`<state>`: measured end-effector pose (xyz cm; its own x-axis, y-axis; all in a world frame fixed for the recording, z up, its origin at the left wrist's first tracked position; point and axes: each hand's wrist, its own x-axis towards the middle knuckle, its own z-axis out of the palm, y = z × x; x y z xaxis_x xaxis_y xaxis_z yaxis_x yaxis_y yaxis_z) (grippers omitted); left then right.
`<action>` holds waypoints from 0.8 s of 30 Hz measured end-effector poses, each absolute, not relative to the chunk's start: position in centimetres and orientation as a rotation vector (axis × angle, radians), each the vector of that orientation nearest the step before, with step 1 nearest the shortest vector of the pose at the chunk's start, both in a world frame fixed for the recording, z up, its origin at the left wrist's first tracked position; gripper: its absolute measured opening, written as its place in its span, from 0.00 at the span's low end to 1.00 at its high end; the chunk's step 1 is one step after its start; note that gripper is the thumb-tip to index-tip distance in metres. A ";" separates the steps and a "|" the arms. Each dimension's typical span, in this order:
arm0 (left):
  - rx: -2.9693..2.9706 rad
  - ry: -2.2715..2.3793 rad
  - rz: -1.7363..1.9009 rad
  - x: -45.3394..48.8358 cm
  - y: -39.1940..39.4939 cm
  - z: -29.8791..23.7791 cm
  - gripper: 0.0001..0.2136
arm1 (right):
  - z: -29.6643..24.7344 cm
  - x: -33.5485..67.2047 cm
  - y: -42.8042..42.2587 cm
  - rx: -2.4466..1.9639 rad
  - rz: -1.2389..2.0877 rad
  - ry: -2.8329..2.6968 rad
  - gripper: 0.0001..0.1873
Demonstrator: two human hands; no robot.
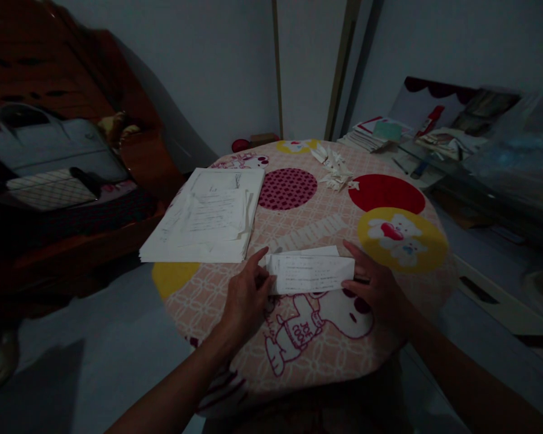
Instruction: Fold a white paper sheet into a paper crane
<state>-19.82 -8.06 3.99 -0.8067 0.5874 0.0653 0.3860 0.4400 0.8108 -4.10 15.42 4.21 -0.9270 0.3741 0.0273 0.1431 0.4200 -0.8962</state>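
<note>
Between my two hands, just above the near middle of the table, is a folded sheet of printed paper (312,274). A second edge of paper shows behind its top. My left hand (251,289) pinches the left end, thumb in front and fingers partly behind. At the right end, my right hand (373,283) grips the paper the same way, thumb below and index finger at the upper corner. A stack of printed and handwritten sheets (217,217) lies to the left, beyond my left hand. Small folded paper pieces (335,169) sit in a pile at the far side.
A patterned cloth (298,223) covers the round table. To the left, a wooden chair (136,144) bears a light handbag (54,144) and a quilted purse (49,187). On the right, a glass-topped stand (434,160) holds papers, a red object and a plastic bag.
</note>
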 end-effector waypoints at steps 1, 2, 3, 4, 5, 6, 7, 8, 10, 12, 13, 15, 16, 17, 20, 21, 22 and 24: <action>0.853 2.485 1.280 -19.8 -8.1 3.9 0.27 | 4.1 -4.2 15.5 -0.468 1.482 -2.451 0.43; 0.858 2.502 1.262 -19.8 -8.2 3.9 0.27 | 4.1 -4.4 15.6 -0.481 1.431 -2.461 0.42; 0.861 2.517 1.249 -19.8 -8.2 3.8 0.27 | 4.0 -4.6 15.7 -0.493 1.372 -2.483 0.40; 0.863 2.531 1.237 -19.7 -8.2 3.7 0.27 | 4.0 -4.9 15.7 -0.506 1.313 -2.510 0.38; 0.865 2.547 1.221 -19.7 -8.3 3.7 0.27 | 4.0 -5.1 15.8 -0.520 1.263 -2.537 0.36; 0.868 2.565 1.203 -19.7 -8.3 3.7 0.27 | 4.0 -5.4 15.8 -0.534 1.224 -2.558 0.35; 0.870 2.586 1.181 -19.6 -8.3 3.6 0.27 | 4.0 -5.7 15.8 -0.550 1.193 -2.576 0.34; 0.874 2.608 1.154 -19.6 -8.2 3.6 0.27 | 4.0 -5.9 15.8 -0.570 1.157 -2.593 0.34; 0.885 2.653 1.094 -19.6 -8.1 3.6 0.27 | 3.9 -6.4 15.7 -0.617 1.061 -2.624 0.34; 0.911 2.685 1.035 -19.7 -8.0 3.5 0.28 | 3.8 -6.6 15.5 -0.643 0.972 -2.644 0.34; 0.930 2.696 1.008 -19.8 -7.9 3.5 0.28 | 3.7 -6.6 15.5 -0.640 0.940 -2.648 0.33; 0.970 2.710 0.968 -19.9 -7.9 3.6 0.28 | 3.4 -6.6 15.4 -0.597 0.901 -2.654 0.29; 0.985 2.714 0.953 -20.0 -7.9 3.6 0.28 | 3.3 -6.5 15.4 -0.570 0.883 -2.657 0.26; 0.993 2.718 0.944 -20.0 -7.8 3.6 0.27 | 3.1 -6.4 15.5 -0.547 0.867 -2.657 0.23; 0.965 2.720 0.943 -20.1 -7.8 3.7 0.27 | 2.6 -6.4 15.7 -0.513 0.847 -2.648 0.18; 0.943 2.718 0.947 -20.2 -7.7 3.8 0.28 | 2.5 -6.5 15.8 -0.513 0.847 -2.648 0.17; 0.919 2.716 0.953 -20.3 -7.7 3.8 0.28 | 2.4 -6.6 15.8 -0.514 0.843 -2.651 0.17; 0.871 2.711 0.962 -20.4 -7.6 3.8 0.29 | 2.2 -6.7 16.0 -0.513 0.819 -2.667 0.16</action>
<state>-20.44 -7.62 3.78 -0.8237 0.5636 0.0626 0.4769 0.6288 0.6141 -6.74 16.00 2.23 -0.8901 0.4186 0.1801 0.2454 0.7733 -0.5846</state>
